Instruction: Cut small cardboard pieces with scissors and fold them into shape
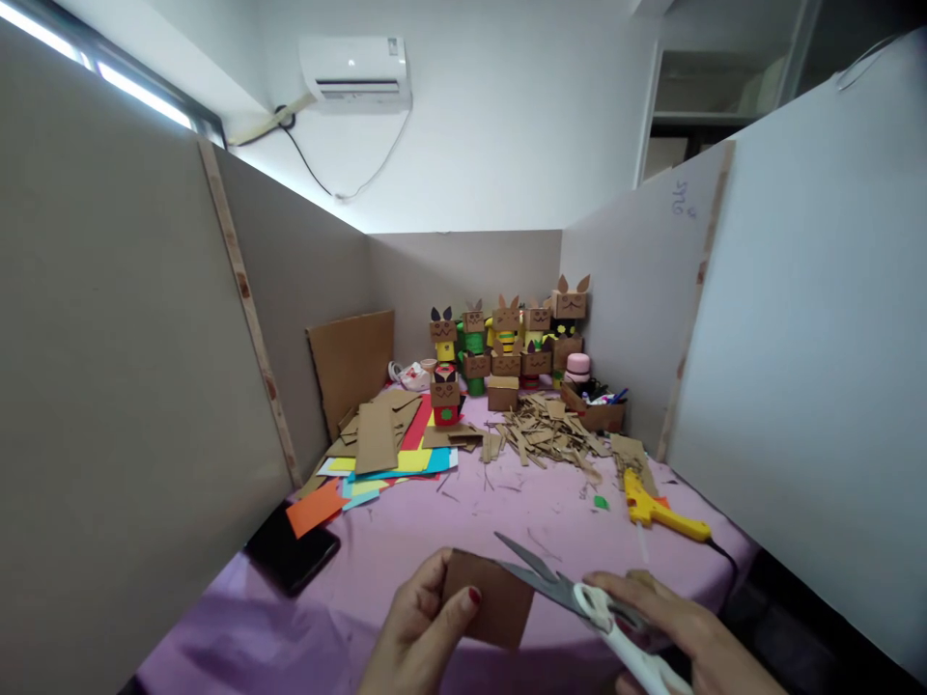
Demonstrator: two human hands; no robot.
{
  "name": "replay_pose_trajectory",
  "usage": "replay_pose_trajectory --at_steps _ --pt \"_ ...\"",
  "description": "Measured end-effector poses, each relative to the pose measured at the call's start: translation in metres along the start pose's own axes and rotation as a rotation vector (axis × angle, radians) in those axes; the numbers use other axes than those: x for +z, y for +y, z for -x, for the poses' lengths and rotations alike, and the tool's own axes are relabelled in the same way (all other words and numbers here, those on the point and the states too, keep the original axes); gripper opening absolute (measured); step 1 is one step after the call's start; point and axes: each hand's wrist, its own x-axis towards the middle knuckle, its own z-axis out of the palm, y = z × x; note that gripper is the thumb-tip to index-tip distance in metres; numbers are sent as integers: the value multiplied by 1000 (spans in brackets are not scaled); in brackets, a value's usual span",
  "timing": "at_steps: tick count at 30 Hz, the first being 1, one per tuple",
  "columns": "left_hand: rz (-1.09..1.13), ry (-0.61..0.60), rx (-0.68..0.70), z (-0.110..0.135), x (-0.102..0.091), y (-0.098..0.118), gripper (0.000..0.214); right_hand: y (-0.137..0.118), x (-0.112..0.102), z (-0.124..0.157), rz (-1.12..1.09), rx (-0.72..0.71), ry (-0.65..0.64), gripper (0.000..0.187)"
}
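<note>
Between the thumb and fingers of my left hand [427, 623] is a small squarish piece of brown cardboard [499, 606], held above the front of the table. My right hand [685, 623] grips a pair of scissors [579, 594] with white handles and grey blades. The blades are spread and point left, the lower one lying along the top right edge of the cardboard piece. Part of the right hand's grip is hidden behind the handles.
A yellow glue gun [662, 512] lies at the right, beside a heap of cardboard scraps [547, 430]. Cardboard animal figures [507, 338] stand at the back. Coloured paper [391, 473] and a black tablet-like object [294, 550] lie left. Partition walls [290, 251] enclose the purple-covered table [463, 512].
</note>
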Motion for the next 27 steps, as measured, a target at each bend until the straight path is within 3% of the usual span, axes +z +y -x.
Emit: replay_pose_trajectory --at_steps 9,24,27 --pt "-198 -68 28 8 6 12 20 -17 -21 0 76 4 -92 50" --pt "-153 -98 21 10 10 13 20 -15 -22 7 75 -26 -105 47" --pt "-132 -105 15 9 10 13 19 -16 -23 6 94 26 -79 46"
